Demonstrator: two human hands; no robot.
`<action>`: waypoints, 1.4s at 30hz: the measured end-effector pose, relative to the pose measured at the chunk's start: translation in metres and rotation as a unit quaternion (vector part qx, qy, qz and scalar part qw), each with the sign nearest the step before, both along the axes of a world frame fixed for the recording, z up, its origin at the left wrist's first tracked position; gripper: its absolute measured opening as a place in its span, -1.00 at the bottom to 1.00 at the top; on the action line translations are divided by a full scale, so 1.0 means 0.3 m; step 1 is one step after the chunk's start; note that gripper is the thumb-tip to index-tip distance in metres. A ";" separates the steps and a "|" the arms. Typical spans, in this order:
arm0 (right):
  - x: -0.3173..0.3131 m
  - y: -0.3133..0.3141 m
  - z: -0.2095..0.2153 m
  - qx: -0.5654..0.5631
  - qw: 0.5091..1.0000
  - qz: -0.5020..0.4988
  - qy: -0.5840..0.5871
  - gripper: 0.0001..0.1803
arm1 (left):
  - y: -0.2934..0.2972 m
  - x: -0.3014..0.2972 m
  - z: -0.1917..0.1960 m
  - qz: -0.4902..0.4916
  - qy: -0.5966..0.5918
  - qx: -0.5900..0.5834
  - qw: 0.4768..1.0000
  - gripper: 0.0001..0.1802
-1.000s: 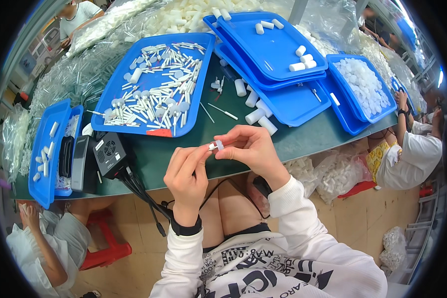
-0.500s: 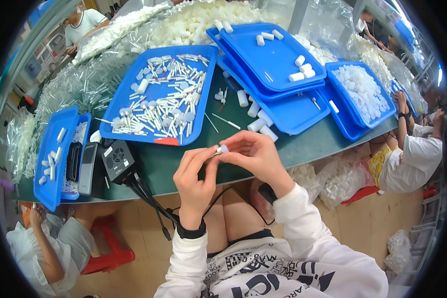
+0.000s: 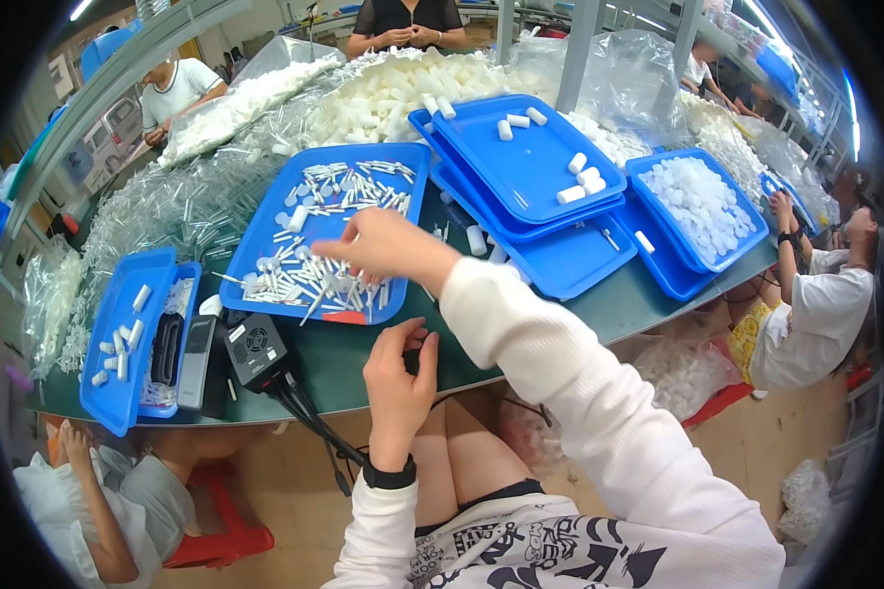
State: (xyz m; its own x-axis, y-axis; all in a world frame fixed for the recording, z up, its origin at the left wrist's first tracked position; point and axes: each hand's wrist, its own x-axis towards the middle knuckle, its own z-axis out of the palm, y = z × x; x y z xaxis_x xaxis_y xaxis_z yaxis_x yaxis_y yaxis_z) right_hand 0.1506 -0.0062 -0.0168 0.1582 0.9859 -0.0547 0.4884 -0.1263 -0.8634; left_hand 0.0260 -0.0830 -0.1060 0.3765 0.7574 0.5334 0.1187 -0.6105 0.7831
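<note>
One stick tray (image 3: pixel 363 151), and its white sticks (image 3: pixel 265 290) are way too piled up to count, but I get one fat cylinder (image 3: pixel 298 218) in there. Right of it: seven loose cylinders (image 3: pixel 571 194) in the top tray (image 3: pixel 521 162). Left: two blue trays (image 3: pixel 157 277). Near left corner: one fan box (image 3: pixel 252 358).

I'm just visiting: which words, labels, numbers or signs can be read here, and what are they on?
White top: bold dark lettering across the front, partly cut by folds; I won't copy out its wording. The smaller rows are too small to read.
Black box with a round vent: pale labels, too small to read.
Large blue tray: a red patch on its near rim, no readable lettering.
</note>
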 end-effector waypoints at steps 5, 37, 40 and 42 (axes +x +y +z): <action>0.230 0.232 -0.118 0.129 0.931 -0.230 -0.252 -0.69 | -0.008 0.026 -0.004 -0.001 0.010 0.039 0.999 -0.83; 0.016 -0.547 -0.160 0.194 0.964 -0.185 -0.002 -0.71 | -0.008 -0.023 -0.005 -0.105 0.018 -0.005 0.994 -0.86; 0.121 -0.588 -0.195 0.343 0.837 -0.420 -0.074 -0.69 | -0.015 -0.022 0.006 -0.085 0.040 -0.056 0.994 -0.85; 0.196 -0.660 -0.234 0.333 0.768 -0.520 -0.169 -0.76 | -0.022 -0.015 0.026 -0.093 0.053 -0.070 0.992 -0.82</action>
State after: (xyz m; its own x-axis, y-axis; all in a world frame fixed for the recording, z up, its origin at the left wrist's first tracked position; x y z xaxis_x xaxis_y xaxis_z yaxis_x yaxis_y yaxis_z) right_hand 0.2093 -0.2040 -0.0872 0.7736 0.1074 0.6245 0.6327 -0.1853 -0.7519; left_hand 0.0215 -0.0895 -0.0983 0.5648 0.7338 0.3776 0.1008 -0.5155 0.8509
